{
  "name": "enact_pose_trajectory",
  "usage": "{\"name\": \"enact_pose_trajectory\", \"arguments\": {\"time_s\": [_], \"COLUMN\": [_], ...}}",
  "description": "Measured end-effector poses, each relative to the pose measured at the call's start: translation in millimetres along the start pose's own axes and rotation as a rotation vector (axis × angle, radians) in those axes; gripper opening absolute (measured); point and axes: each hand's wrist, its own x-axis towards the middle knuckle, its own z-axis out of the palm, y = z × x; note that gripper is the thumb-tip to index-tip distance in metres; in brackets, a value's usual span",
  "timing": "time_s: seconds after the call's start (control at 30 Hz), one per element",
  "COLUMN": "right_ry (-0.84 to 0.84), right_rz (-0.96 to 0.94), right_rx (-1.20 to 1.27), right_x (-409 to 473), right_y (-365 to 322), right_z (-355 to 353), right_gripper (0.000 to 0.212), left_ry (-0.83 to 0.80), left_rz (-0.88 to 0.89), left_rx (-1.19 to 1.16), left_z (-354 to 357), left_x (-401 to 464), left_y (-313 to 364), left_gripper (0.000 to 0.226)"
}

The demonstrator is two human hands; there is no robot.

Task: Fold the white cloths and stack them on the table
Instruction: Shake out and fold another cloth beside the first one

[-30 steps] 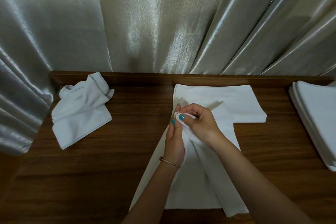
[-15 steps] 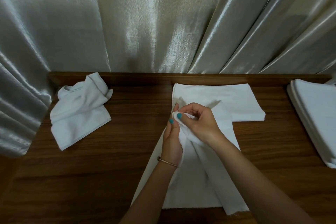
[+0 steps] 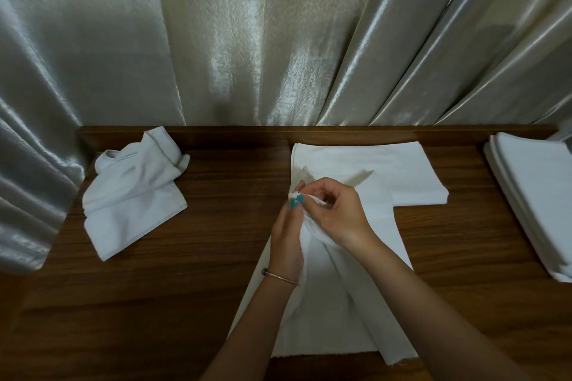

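White cloth (image 3: 328, 312) corner pinched between fingers (image 3: 298, 200) of both hands, above table (image 3: 185, 288)

Plain white cloths (image 3: 346, 312), unpatterned, on a dark brown wood-grain table (image 3: 192, 272); shiny silver-grey satin curtain (image 3: 247, 40); teal-painted fingernails (image 3: 293, 203); thin gold-toned bracelet (image 3: 280, 277).

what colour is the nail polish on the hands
Teal, on the thumbnails of the left hand and right hand; head view.

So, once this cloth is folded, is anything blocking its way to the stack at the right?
Nothing visible does. Both the left hand and the right hand pinch the cloth, and only bare table lies between it and the stack at the right edge.
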Motion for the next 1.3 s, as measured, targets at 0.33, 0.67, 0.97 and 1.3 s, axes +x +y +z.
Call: {"name": "enact_pose_trajectory", "arguments": {"time_s": [0.33,0.67,0.97,1.3], "right_ry": [0.097,0.022,0.063,0.007], "right_rz": [-0.068,-0.051,-0.12,-0.14], "right_rx": [-0.035,-0.185,-0.409,-0.807], "right_x": [-4.0,-4.0,4.2,3.6], "right_y": [2.4,1.8,-5.6,-23.2], "right_z": [2.7,-11.3,-35.5,-77.4], "right_gripper": [0.022,0.021,0.011,0.04], "left_ry": [0.145,0.217,0.238,0.24], "left_rz": [-0.062,-0.17,-0.156,0.187], "left_rx": [-0.112,-0.125,-0.102,0.04], "left_z": [8.8,10.9,24.1,38.7], "left_x": [-3.3,-7.6,-7.3,-12.0], "left_y": [13.6,24.9,40.9,87.8], "left_gripper": [0.03,0.032,0.02,0.029]}}
